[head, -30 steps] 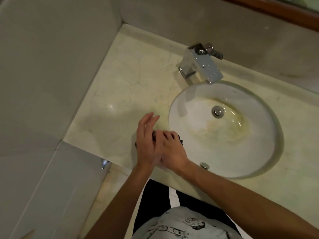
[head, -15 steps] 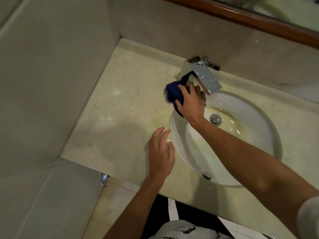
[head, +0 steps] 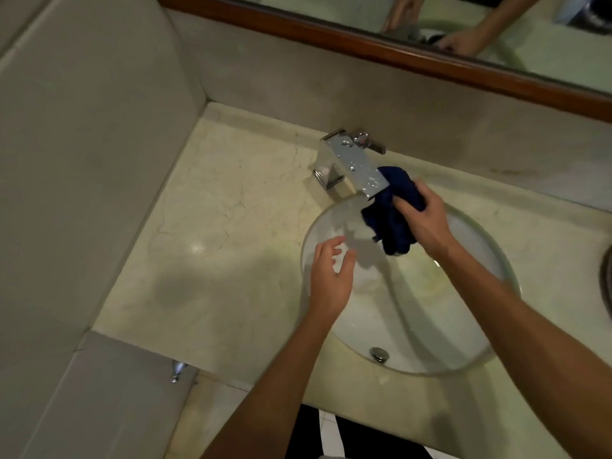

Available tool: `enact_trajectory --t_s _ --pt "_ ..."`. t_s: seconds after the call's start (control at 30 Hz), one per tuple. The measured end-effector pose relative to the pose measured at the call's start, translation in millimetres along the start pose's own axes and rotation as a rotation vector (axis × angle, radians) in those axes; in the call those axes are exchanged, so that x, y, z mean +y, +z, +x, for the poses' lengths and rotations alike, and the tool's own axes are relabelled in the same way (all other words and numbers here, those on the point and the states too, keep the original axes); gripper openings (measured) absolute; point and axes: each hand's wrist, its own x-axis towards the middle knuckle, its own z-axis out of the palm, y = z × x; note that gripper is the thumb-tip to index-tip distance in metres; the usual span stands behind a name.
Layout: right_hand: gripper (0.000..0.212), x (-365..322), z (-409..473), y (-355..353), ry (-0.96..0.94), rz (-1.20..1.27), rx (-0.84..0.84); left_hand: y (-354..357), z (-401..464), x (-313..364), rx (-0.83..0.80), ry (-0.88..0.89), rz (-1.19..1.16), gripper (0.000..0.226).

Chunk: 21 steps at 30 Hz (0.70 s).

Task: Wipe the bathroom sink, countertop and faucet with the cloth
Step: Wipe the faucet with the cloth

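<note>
A dark blue cloth is bunched in my right hand, pressed against the right side and tip of the square chrome faucet. Part of the cloth hangs down over the white oval sink. My left hand hovers over the sink's left rim with fingers spread and nothing in it. The cream marble countertop stretches to the left of the sink. The drain is hidden behind my right arm.
Tiled walls close in the counter on the left and behind. A wood-framed mirror runs along the back wall. An overflow hole sits at the sink's near side. A dark round object shows at the right edge.
My right hand lifted the cloth from the counter's front edge to the faucet, then shifted from the faucet's left side to its right side. My left hand moved over the sink rim.
</note>
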Motion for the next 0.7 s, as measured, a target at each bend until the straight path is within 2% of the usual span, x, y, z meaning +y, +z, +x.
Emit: enact_trajectory --t_s 0.07,0.13,0.17,0.27,0.37,0.5,0.6,0.63,0.7 --pt "0.015 -2 -17 -8 0.093 0.225 -0.043 19 20 27 -0.104 -0.264 -0.295 0.044" --pt "0.015 -1 -31 -18 0.252 0.452 -0.086 36 32 45 -0.156 -0.386 -0.456 0.048" --pt "0.019 -1 -38 -23 0.332 0.561 -0.115 42 33 53 -0.178 -0.406 -0.457 0.043" --pt "0.029 6 -51 -44 0.519 0.805 -0.138 58 36 60 -0.319 -0.337 -0.341 0.032" --pt "0.055 20 -56 -67 0.583 0.918 -0.173 66 34 63 -0.429 -0.25 -0.153 0.018" --pt "0.056 40 -56 -92 0.652 0.853 -0.186 74 32 77 -0.294 -0.166 -0.03 0.016" --pt "0.082 58 -58 -111 0.738 0.952 -0.287 71 31 88 -0.228 -0.154 -0.078 0.016" --pt "0.084 62 -59 -115 0.754 0.953 -0.296 68 30 92 -0.213 -0.137 -0.069 0.016" --pt "0.073 69 -59 -121 0.729 0.843 -0.281 64 28 100 -0.206 -0.091 -0.019 0.019"
